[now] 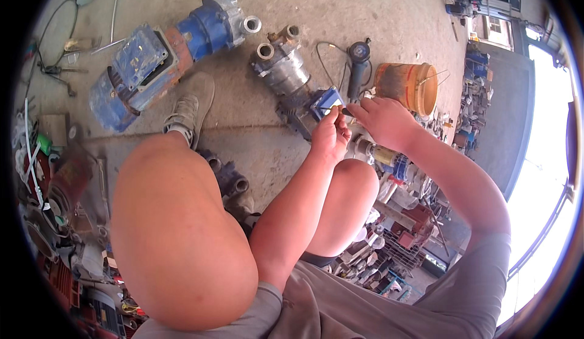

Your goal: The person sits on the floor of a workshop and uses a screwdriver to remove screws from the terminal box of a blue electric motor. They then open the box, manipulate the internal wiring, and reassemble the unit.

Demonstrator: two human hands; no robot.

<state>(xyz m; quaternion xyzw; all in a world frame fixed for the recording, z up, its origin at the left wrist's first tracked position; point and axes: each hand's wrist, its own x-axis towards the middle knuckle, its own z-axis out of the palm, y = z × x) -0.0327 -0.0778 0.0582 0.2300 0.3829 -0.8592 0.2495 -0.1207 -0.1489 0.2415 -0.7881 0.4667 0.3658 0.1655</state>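
Observation:
My right hand [386, 120] grips a dark-handled screwdriver [346, 112], its thin shaft pointing left. Close beside it, my left hand [330, 137] is closed in a pinch near the shaft's end. What sits between those fingertips is too small to make out. Both hands are at the blue terminal box [325, 100] of a smaller motor, whose lower part my left hand partly hides. A bare-metal pump [285, 71] with two round ports joins onto that motor and lies on the floor in front of me.
A large blue motor with pump [204, 31] lies at the far left, near my shoe [193, 104]. Behind my hands are an angle grinder [359, 65] with its cord and an orange bucket [401, 86]. Dark pipe castings [228, 178] lie between my legs. Piled parts [389, 248] line the right.

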